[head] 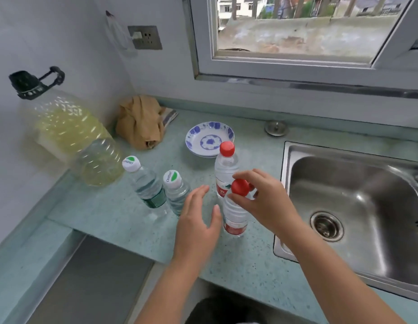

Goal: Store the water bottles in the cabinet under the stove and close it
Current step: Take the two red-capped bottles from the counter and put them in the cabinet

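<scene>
I am at the pick-up step. My right hand [257,199] pinches the near red-capped bottle [235,220] at the neck, fingers curled round it just under the cap. The bottle appears to stand on the surface [109,213], close to the sink [355,206]. My left hand [198,220] hovers just beside it, fingers straight and wide, holding nothing.

Three more wait upright: the far red-capped bottle [225,169] just behind, and the left white-capped bottle [145,183] with the right white-capped bottle [176,195] beside it (none stored yet, and the cabinet is out of view).

Next, I judge, the left hand should take a bottle of its own. I would then lift both clear of their neighbours and turn down to the cabinet.
</scene>
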{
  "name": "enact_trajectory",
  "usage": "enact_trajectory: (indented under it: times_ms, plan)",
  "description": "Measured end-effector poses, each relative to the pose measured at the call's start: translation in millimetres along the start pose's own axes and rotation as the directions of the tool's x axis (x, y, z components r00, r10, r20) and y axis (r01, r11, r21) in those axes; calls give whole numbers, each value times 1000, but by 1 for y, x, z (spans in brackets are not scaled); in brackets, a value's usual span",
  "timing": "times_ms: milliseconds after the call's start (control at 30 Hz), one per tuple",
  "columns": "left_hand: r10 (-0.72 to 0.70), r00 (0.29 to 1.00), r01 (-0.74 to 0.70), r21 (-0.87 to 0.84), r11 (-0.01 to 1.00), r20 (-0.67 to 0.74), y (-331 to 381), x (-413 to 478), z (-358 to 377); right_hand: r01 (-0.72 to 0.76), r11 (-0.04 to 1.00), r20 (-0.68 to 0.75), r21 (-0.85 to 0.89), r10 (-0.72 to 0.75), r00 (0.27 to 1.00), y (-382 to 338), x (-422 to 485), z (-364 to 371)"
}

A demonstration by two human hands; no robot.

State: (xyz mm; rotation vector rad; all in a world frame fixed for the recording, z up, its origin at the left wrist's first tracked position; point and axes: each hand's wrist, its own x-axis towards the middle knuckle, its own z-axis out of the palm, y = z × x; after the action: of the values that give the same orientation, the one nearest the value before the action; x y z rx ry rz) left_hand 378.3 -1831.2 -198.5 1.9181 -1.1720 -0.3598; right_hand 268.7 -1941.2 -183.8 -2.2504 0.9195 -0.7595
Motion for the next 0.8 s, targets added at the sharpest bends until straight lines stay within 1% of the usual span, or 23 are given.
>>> enact_trajectory:
  times_ms: [100, 233, 333, 467, 600, 700, 800]
  plan:
    - [-4, 998, 6, -41, 999, 63, 0, 16, 10, -91, 995, -79, 40, 94, 992, 6, 3, -8]
    - [4, 998, -2, -28, 1000, 61, -2, 42, 29, -200, 978, -183, 67, 209, 961, 18, 3, -24]
    - [-8, 999, 9, -43, 999, 36, -7, 62, 42, -226, 973, -224, 34, 228, 948, 23, 4, -30]
    - [-62, 998, 64, -127, 990, 23, -17, 83, 56, -265, 964, -308, 31, 262, 915, 32, 11, -38]
    - [-138, 990, 143, -200, 969, 41, -29, 95, 67, -312, 947, -320, 78, 320, 892, 38, 16, -42]
    - [-175, 982, 187, -250, 950, 73, -34, 99, 74, -312, 945, -332, 101, 328, 885, 41, 16, -40]
    - [-188, 978, 204, -249, 947, 89, -38, 100, 79, -318, 945, -333, 80, 326, 885, 44, 15, -41]
